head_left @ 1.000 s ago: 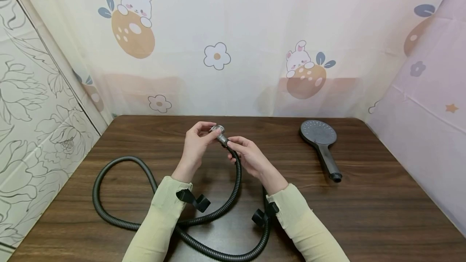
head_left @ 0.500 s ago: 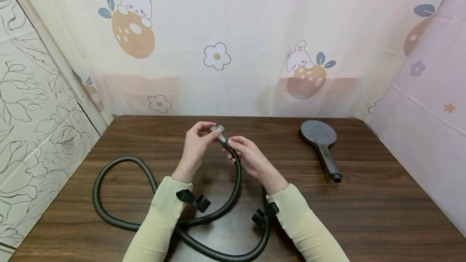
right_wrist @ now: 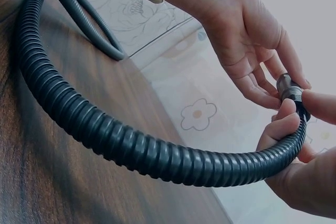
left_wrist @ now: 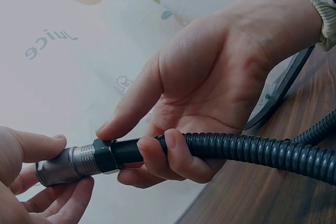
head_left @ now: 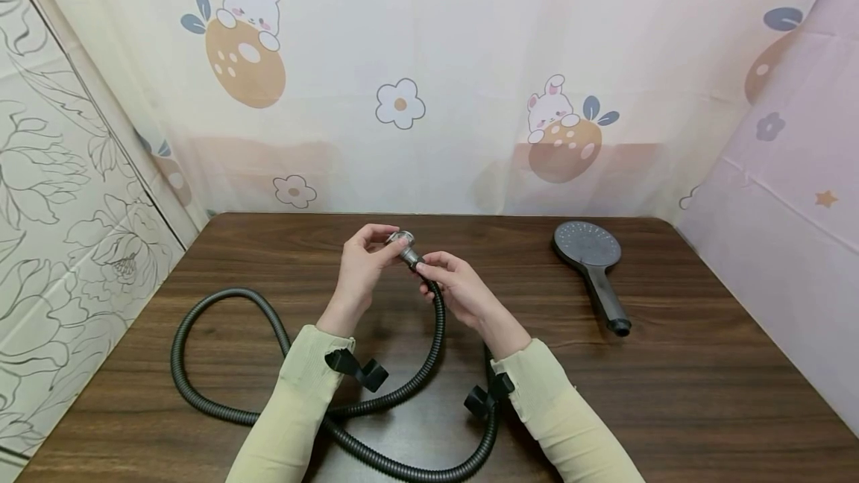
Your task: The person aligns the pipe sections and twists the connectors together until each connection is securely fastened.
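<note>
My left hand [head_left: 361, 263] pinches a short silver metal fitting [left_wrist: 58, 167] between thumb and fingers. That fitting sits in line with the end of a black ribbed shower hose [head_left: 438, 334], and some thread shows on the metal beside the hose's dark collar [left_wrist: 107, 156]. Just below, my right hand [head_left: 463, 293] grips the hose end, its thumb on the collar and its other fingers curled round the smooth neck and ribbed part. Both hands are raised over the brown table. A grey shower head [head_left: 587, 244] lies apart at the right, its black threaded end pointing toward me.
The rest of the hose loops across the wooden table [head_left: 705, 393], crossing itself near the left forearm and passing by the right one. A patterned curtain [head_left: 456, 21] hangs behind the table's far edge. A floral panel [head_left: 60, 192] stands at the left.
My right thumb and fingers have shifted slightly on the hose collar. The left hand, the fitting and the shower head look unmoved.
</note>
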A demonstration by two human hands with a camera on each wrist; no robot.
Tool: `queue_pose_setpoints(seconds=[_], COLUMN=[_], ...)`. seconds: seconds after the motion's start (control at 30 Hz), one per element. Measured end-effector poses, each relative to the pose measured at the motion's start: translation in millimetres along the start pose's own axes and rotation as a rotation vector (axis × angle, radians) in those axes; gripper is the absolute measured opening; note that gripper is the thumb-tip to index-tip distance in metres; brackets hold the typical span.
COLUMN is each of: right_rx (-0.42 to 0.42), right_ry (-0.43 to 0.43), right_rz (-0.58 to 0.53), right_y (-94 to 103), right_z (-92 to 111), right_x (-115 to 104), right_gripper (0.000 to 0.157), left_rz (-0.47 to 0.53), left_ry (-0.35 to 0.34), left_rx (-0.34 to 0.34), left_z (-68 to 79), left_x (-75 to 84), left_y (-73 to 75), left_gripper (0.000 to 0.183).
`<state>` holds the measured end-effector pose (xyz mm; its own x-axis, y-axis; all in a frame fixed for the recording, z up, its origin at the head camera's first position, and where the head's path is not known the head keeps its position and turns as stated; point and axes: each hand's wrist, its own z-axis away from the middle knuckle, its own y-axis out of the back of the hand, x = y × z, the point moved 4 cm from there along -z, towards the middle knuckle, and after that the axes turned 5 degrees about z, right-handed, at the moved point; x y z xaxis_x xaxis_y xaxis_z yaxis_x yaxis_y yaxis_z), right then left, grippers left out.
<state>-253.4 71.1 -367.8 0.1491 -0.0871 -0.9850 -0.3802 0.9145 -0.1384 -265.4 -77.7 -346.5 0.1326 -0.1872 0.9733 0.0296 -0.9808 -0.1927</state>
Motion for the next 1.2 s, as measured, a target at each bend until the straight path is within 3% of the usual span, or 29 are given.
queue_pose_setpoints(seconds=[0.9,1.2], right_rx=[-0.018,0.027], right_ry=[0.018,-0.016], right_rz=[-0.009,0.009], right_y=[0.4,0.8], right_z=[0.4,-1.7], right_x=[0.8,1.4], right_gripper=[0.016,0.016], left_rz=[-0.004,-0.009], left_ry=[-0.005,0.006], left_rx=[-0.016,0.0], left_z=[-0.5,-1.2], left_x=[0.3,-1.3], left_y=[-1.6,-0.5], left_gripper=[0.027,0.028])
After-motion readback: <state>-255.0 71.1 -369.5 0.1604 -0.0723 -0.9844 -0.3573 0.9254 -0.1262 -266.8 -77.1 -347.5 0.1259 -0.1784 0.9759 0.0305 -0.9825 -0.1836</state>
